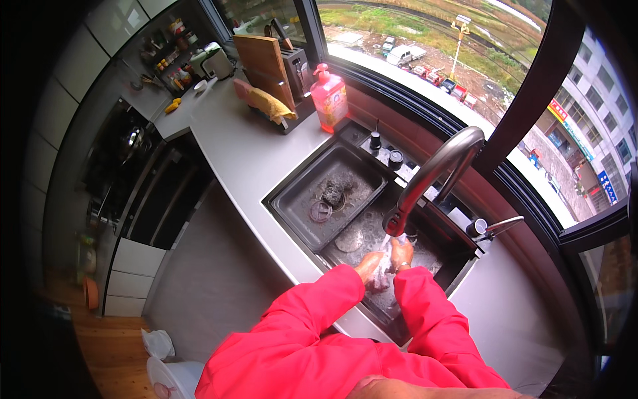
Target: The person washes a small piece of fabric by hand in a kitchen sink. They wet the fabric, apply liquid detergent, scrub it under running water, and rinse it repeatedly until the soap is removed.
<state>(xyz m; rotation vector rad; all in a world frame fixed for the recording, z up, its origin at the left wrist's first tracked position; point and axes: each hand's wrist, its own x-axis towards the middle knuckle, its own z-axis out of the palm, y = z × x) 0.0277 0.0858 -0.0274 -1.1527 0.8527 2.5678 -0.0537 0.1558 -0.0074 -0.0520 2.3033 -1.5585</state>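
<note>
Both my hands are low in the dark sink basin (451, 272), under the spout of a brushed-metal pull-down faucet (416, 187). Water runs from the spout onto a wet, soapy cloth (381, 277). My left hand (370, 265) grips the cloth on its left side. On its right side my right hand (401, 253) holds it too, fingers close under the stream. Foam covers the basin floor around them. A round, pale disc (349, 240) lies in the water left of my hands.
A black drain tray (294, 184) on the sink's left holds a steel-wool scrubber (335, 189) and a round strainer (320, 211). Behind stand a pink pump bottle (329, 99), a wooden cutting board (264, 65) and a knife block (297, 72). A yellow cloth (269, 103) hangs by the board.
</note>
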